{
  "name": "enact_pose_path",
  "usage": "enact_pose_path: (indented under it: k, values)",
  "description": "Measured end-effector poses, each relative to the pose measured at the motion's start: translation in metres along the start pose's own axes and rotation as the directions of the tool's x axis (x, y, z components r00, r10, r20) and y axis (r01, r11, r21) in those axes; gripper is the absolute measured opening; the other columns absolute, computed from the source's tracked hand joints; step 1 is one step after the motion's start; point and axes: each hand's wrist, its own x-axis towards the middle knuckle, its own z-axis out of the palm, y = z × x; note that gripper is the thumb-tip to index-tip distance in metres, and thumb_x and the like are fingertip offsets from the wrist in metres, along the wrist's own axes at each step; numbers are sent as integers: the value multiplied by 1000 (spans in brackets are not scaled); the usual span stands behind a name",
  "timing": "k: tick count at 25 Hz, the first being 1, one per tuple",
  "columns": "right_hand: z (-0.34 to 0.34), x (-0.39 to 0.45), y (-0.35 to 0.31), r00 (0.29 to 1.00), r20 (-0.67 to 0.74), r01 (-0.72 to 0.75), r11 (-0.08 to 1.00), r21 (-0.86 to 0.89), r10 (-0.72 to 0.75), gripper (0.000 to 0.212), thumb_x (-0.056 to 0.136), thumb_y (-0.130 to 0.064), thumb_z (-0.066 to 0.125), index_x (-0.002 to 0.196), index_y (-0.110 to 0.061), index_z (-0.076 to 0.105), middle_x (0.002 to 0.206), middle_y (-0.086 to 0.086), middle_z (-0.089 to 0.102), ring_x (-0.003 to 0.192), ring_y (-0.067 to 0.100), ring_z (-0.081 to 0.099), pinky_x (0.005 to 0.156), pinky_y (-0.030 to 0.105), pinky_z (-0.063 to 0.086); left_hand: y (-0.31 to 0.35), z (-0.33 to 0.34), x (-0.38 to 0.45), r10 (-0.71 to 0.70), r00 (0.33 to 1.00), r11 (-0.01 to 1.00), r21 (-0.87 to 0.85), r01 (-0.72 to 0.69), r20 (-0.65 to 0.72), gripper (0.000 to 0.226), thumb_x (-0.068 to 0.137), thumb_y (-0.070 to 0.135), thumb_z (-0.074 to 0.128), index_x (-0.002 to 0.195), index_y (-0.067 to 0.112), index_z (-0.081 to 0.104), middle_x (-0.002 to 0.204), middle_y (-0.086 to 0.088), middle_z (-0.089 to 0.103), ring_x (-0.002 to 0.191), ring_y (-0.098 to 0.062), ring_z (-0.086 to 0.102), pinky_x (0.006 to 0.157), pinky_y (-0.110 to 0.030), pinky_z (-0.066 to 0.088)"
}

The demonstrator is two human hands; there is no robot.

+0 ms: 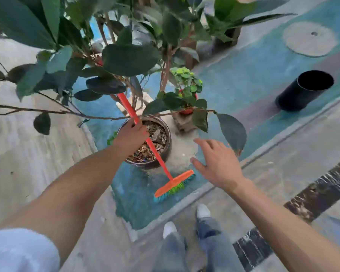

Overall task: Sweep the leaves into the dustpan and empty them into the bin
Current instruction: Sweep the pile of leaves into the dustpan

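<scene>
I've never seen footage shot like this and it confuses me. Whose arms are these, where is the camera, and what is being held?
This is one picture from a wide-angle camera worn on a person's head, looking forward and down, so the arms are the wearer's own and the white shoes at the bottom are theirs too. The left hand grips the red handle of an orange broom, whose green and blue bristles sit on the painted blue floor. The right hand is open and holds nothing. Right ahead stands a dark plant pot filled with soil and dry leaves, with a leafy plant growing from it. A smaller potted plant stands behind it. A black cylindrical bin stands to the right. No dustpan is visible.
</scene>
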Motion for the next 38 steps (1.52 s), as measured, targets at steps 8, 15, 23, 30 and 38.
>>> enact_pose_path:
  k: [8, 15, 23, 30, 38]
  values:
    - [82, 61, -46, 993, 90, -92, 970, 224, 73, 59, 87, -53, 48, 139, -25, 40, 129, 4, 54, 119, 29, 52, 90, 43, 48, -10, 24, 52, 130, 982, 934, 315, -169, 141, 27, 86, 8, 57, 111, 13, 64, 112, -9, 64, 108, -31, 56, 100, -50, 39]
    - [94, 17, -61, 965, 225, -184, 960, 210, 136, 60, 86, -44, 52, 141, -27, 36, 130, 3, 53, 118, 30, 54, 87, 41, 48, 35, -31, 7, 217, 937, 943, 190, -274, 275, 13, 80, 2, 62, 86, 11, 71, 84, -8, 72, 81, -33, 68, 82, -52, 52]
    - [48, -75, -45, 945, 104, -328, 907, 263, 311, 55, 83, -46, 60, 131, -24, 44, 122, 6, 55, 113, 30, 56, 87, 42, 50, 77, -179, -72, 298, 951, 954, 58, -294, -84, 20, 85, 7, 53, 88, 15, 71, 88, -6, 74, 83, -27, 71, 56, -29, 36]
    - [-5, -221, 52, 796, 72, -596, 756, 273, 601, 32, 82, -52, 52, 92, -25, 67, 94, 10, 71, 95, 33, 66, 72, 35, 50, 202, -284, -112, 401, 877, 899, -70, -432, -264, 17, 85, 23, 54, 90, 15, 69, 91, -6, 73, 85, -30, 70, 58, -29, 38]
    - [-47, -485, 152, 600, -56, -789, 602, 125, 798, 34, 77, -44, 52, 90, -18, 69, 95, 11, 72, 93, 33, 68, 75, 35, 52, 421, -406, -168, 564, 695, 783, 20, -622, -447, 26, 84, 36, 52, 88, 16, 68, 86, -6, 70, 80, -34, 69, 57, -33, 38]
